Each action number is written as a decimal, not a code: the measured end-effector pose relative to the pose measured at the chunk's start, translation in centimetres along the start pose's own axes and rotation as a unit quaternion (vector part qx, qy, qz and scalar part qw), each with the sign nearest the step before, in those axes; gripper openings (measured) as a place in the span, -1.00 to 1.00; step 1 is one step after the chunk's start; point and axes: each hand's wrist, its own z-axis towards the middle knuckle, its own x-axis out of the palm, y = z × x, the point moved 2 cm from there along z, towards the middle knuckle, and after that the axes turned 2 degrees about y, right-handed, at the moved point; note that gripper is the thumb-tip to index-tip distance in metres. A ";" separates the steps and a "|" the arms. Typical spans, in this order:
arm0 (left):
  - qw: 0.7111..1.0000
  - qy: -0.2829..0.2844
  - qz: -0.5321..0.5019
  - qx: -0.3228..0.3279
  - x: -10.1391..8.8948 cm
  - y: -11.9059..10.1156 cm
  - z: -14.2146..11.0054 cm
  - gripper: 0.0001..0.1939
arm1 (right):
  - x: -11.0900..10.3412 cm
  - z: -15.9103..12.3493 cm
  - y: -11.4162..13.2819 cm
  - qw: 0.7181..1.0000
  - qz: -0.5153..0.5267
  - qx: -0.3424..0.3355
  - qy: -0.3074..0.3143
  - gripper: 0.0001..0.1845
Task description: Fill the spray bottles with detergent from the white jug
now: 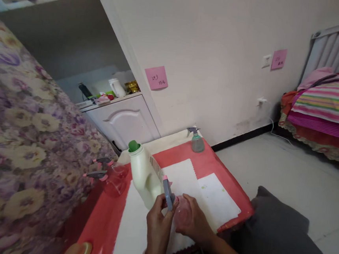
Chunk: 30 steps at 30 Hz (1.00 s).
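Pink, see-through plastic fills the person's right hand (198, 222), whose fingers curl around the body of a spray bottle (183, 217). The left hand (158, 229), a beaded bracelet at its wrist, has its thumb and fingers closed on the grey trigger head (168, 194). One grip seems to steady the round body while the other controls the top, a split that would keep the two parts from twisting freely. The bottle is held low over the near part of the surface, in front of the body and within easy reach of both hands.

Just beside it, a pale green jug (141, 174) with a green cap (133, 146) leans in the tilted view; its bulk probably makes it handy to have close. Two more pink spray bottles (114, 183) are grouped to the left, and a green spray bottle (198, 144) is at the far end, well apart.

Red covering dresses the surface (213, 166), with scallop-edged white sheeting (133, 222) and a smaller white sheet (218, 196) laid over it, perhaps to catch drips. Beyond are a floral curtain (28, 146), a white cabinet (125, 125), a wall (211, 59) with pink notes (156, 78), and a bed (331, 103) with striped bedding.
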 end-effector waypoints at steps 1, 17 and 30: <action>1.000 0.000 0.002 0.004 0.0 0.0 0.0 -0.71 | 0.0 0.0 0.0 1.000 -0.002 0.003 0.001 0.06; 0.999 -0.015 -0.037 -0.007 0.5 1.4 0.0 -0.67 | -0.1 0.0 -0.1 1.000 -0.006 -0.002 0.009 0.07; 0.993 -0.059 -0.103 0.026 1.7 2.2 -0.1 -0.74 | -3.1 0.9 3.5 0.996 0.008 -0.087 0.022 -0.37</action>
